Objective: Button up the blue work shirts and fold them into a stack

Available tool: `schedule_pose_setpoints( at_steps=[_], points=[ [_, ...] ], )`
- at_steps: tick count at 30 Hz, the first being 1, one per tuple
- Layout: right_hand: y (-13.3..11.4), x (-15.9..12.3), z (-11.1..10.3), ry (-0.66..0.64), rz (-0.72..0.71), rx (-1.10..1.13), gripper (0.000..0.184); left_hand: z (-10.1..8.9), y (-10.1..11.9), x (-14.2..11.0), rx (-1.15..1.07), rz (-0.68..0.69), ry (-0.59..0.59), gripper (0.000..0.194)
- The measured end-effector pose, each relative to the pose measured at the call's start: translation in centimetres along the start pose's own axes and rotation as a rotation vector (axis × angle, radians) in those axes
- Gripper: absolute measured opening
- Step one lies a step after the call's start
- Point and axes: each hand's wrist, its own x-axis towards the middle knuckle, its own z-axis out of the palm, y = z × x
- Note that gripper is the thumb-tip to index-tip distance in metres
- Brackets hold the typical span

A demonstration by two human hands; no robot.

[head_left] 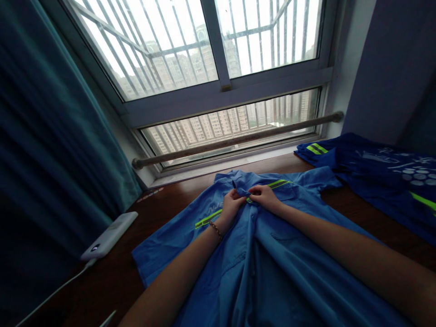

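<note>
A light blue short-sleeved work shirt (218, 268) with yellow-green reflective stripes lies spread over the dark wooden surface, collar toward the window. My left hand (232, 203) pinches the front edge of the shirt just below the collar; a beaded bracelet (215, 230) circles that wrist. A thin dark pointed thing (234, 184) shows above its fingers, too small to name. Right beside it, my right hand (265, 198) grips the same bunched cloth between thumb and fingers. Below the hands the front placket hangs in loose folds. Whether a button sits between the fingertips is hidden.
At the right lies a darker blue garment (368, 168) with reflective stripes and white print. A white power bank (111, 235) with a cable rests at the left, near the blue curtain (64, 127). A rail (235, 141) crosses the barred window behind the wooden surface (163, 204).
</note>
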Motion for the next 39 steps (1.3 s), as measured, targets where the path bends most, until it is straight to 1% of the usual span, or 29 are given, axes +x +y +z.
schedule_pose_setpoints(
  at_steps=[5, 9, 14, 21, 27, 31, 35, 39],
  points=[
    [-0.1, -0.1, 0.0, 0.007, 0.008, -0.023, 0.019, 0.0, 0.3, -0.1, -0.002, 0.007, -0.025, 0.03],
    [-0.2, -0.1, -0.1, 0.013, 0.002, -0.02, 0.019, 0.1, 0.3, -0.1, -0.007, 0.002, -0.019, 0.029],
    [-0.4, -0.1, -0.2, -0.015, -0.009, 0.0, 0.02, 0.0, 0.0, 0.1, -0.06, -0.017, -0.03, 0.03],
    [-0.1, 0.0, -0.1, -0.056, -0.008, 0.059, 0.022, -0.1, -0.1, 0.4, -0.119, -0.048, -0.011, 0.031],
    [0.2, 0.1, 0.0, -0.062, 0.001, 0.102, 0.021, -0.1, -0.1, 0.5, -0.135, -0.034, -0.001, 0.031],
    [0.1, 0.0, 0.0, -0.035, 0.002, 0.058, 0.02, -0.1, -0.3, 0.5, -0.046, -0.007, -0.011, 0.028],
    [-0.4, -0.1, -0.2, -0.012, 0.014, -0.002, 0.016, -0.3, -0.6, 0.9, 0.108, 0.043, -0.006, 0.018],
    [-1.0, -0.3, -0.3, 0.061, 0.081, -0.126, 0.016, -1.0, -0.9, 1.5, 0.412, 0.206, -0.041, 0.013]
  ],
)
